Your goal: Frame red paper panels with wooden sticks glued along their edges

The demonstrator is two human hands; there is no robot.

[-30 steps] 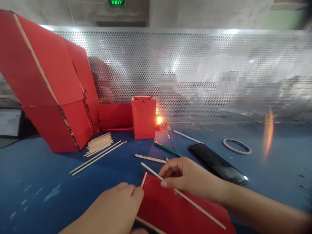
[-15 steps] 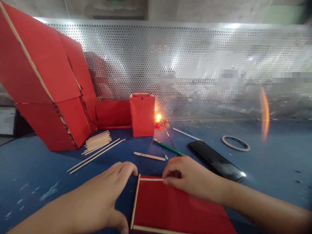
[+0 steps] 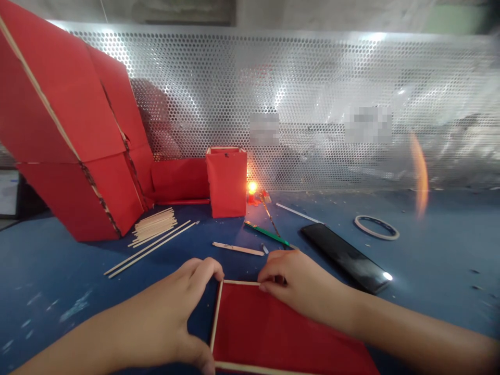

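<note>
A flat red panel [image 3: 281, 323] lies before me, with thin wooden sticks along its left, far and near edges. My left hand [image 3: 191, 307] spans the left edge stick [image 3: 216, 317], fingertips at the far corner and thumb at the near corner. My right hand [image 3: 289, 276] is closed in a pinch on the far edge stick [image 3: 240, 282], fingertips pressing it along the panel's far edge. Its other fingers are curled and partly hidden. Just beyond the right hand lies a green-handled cutter or brush-like tool [image 3: 267, 234], its near tip close to the knuckles.
A lit candle [image 3: 252, 194] burns beside a red box [image 3: 228, 185]. A large red structure [image 3: 105, 135] stands left, near a pile of wooden sticks [image 3: 154, 226]. A marked flat stick [image 3: 238, 249], a phone [image 3: 344, 255] and a tape roll [image 3: 377, 227] lie on the blue table [image 3: 437, 281].
The far edge stick has moved away from me to the panel's far edge. My left fingertips have come onto the far corner, and the left thumb has closed in on the near corner.
</note>
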